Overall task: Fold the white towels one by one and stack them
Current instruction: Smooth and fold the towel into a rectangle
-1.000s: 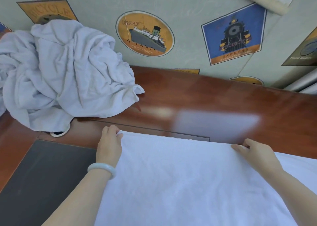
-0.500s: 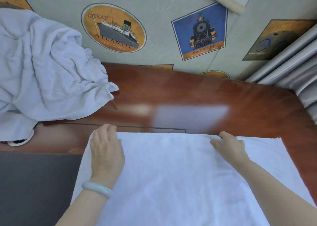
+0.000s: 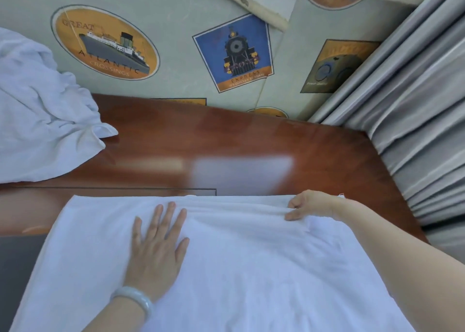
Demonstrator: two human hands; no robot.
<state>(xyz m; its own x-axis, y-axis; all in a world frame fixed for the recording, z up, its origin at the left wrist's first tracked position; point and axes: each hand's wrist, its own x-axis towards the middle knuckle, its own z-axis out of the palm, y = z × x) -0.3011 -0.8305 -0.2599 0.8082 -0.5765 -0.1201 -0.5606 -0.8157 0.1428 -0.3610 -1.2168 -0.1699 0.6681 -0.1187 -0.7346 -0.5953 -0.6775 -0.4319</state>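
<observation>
Pinching the far edge of a white towel (image 3: pixel 251 268), the right hand (image 3: pixel 310 205) lifts a ridge while the left hand (image 3: pixel 157 251) presses flat, fingers spread, on a wooden table (image 3: pixel 251 142).

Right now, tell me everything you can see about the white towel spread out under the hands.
The towel is plain white, soft-looking cloth, spread mostly flat on the glossy wooden table, its near part running out of view. A raised ridge runs along its far edge, where the right hand pinches it in curled fingers. The left hand lies flat on it, fingers spread. Its left side overlaps a dark grey panel.
</observation>
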